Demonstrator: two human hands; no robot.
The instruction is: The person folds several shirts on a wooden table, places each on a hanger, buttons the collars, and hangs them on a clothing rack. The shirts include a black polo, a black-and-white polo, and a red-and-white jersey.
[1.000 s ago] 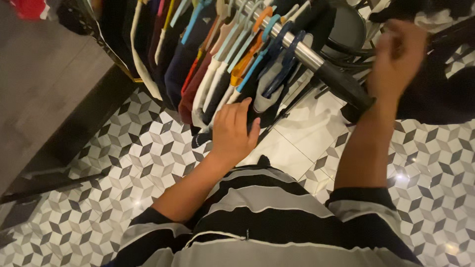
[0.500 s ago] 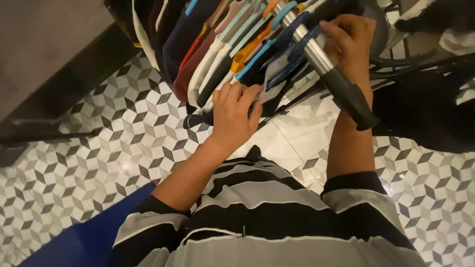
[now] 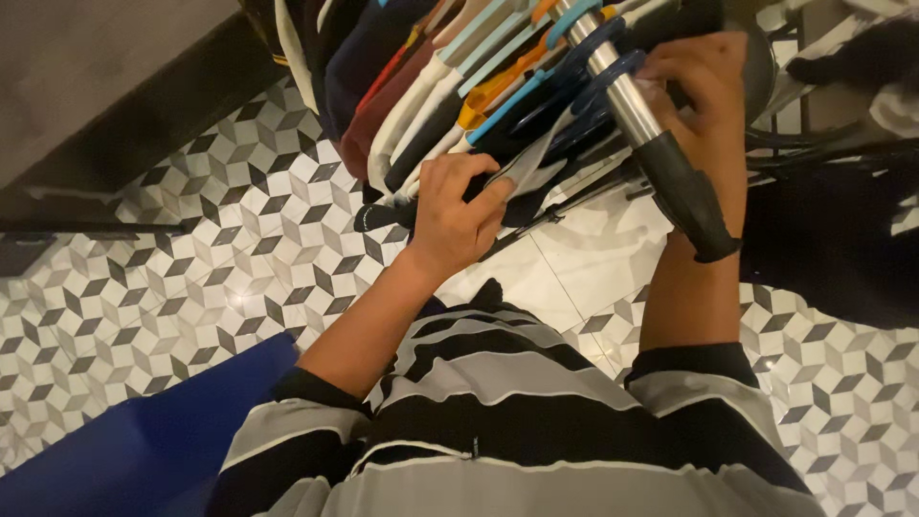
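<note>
As if gripping: left hand (image 3: 458, 215) curled.

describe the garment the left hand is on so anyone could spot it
Start at the metal rail crowded with hanging clothes on coloured hangers. At its near end, the left hand grips a dark garment with a pale grey inner panel; its neighbours are white and maroon.

The person wears a short-sleeved shirt (image 3: 517, 402) with broad black and grey horizontal stripes edged in thin white lines, its sleeves ending in black cuffs, forearms bare.
</note>
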